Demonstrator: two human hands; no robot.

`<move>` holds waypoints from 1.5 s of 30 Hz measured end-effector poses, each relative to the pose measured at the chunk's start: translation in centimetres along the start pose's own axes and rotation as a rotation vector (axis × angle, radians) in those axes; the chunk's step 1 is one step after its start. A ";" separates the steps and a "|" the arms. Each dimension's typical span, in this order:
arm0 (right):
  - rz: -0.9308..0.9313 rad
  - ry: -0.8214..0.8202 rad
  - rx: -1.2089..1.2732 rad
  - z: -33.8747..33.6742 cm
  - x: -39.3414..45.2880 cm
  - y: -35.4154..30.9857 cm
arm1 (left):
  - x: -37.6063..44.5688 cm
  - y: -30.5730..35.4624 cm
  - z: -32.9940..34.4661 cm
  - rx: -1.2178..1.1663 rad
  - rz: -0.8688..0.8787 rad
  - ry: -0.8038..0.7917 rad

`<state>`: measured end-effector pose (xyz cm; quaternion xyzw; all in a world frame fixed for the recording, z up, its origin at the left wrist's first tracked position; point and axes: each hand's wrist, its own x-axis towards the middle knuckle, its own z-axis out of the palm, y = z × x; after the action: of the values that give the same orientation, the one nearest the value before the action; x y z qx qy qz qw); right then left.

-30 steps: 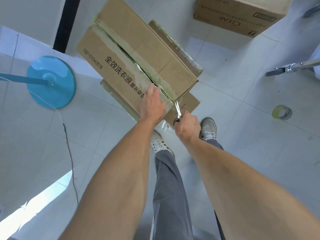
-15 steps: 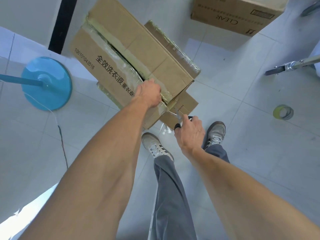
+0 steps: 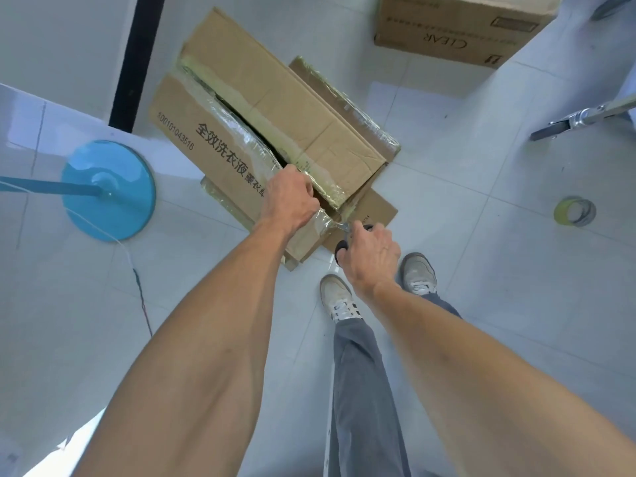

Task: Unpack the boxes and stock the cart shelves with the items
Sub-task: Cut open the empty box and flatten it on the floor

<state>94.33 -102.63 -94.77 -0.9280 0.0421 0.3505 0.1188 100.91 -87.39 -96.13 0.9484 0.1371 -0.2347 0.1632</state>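
I see the taped cardboard box (image 3: 275, 108) standing on the tiled floor (image 3: 481, 270) just ahead of my feet, tilted cornerwise to me, with black Chinese lettering and a number printed on its left flap. Its top seam gapes in a dark slit along most of the length, and crinkled clear tape (image 3: 247, 139) clings to both flap edges. My left hand (image 3: 289, 201) sits at the near end of that seam, fingers curled over the edge of the left flap and gripping it where the tape bunches up. My right hand (image 3: 370, 253) is just beside the box's near corner, fingers wrapped round the black handles of a pair of scissors (image 3: 344, 235); the metal blades point up toward the tape at the corner, though I cannot tell whether they touch it. A flattened piece of cardboard (image 3: 375, 215) lies under the box and pokes out toward my shoes.

A second cardboard box (image 3: 457, 32), printed CLEAR, stands well apart at the top right. A roll of yellowish tape (image 3: 574, 211) lies on the floor to the right, and a metal leg with a black caster (image 3: 564, 127) reaches in from the right edge. To the left stands a round blue stand base (image 3: 110, 191).
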 end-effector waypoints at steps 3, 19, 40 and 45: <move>0.010 0.019 0.016 0.3 0.2 -0.3 | -0.5 0.1 -0.5 -0.068 -0.071 0.048; 0.446 0.363 0.484 -2.2 1.3 3.0 | -3.7 1.9 0.9 -0.203 -0.254 0.051; -0.230 0.069 0.066 -13.4 13.9 -20.5 | 5.3 -5.6 -8.8 -0.683 -0.763 0.017; -0.363 0.070 -0.110 -13.4 16.5 -25.2 | 8.0 -7.7 -9.9 -0.781 -0.892 0.038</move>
<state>119.37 -81.51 -91.13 -0.9371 -0.1411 0.2928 0.1275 109.12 -75.22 -93.66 0.6730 0.6016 -0.1958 0.3832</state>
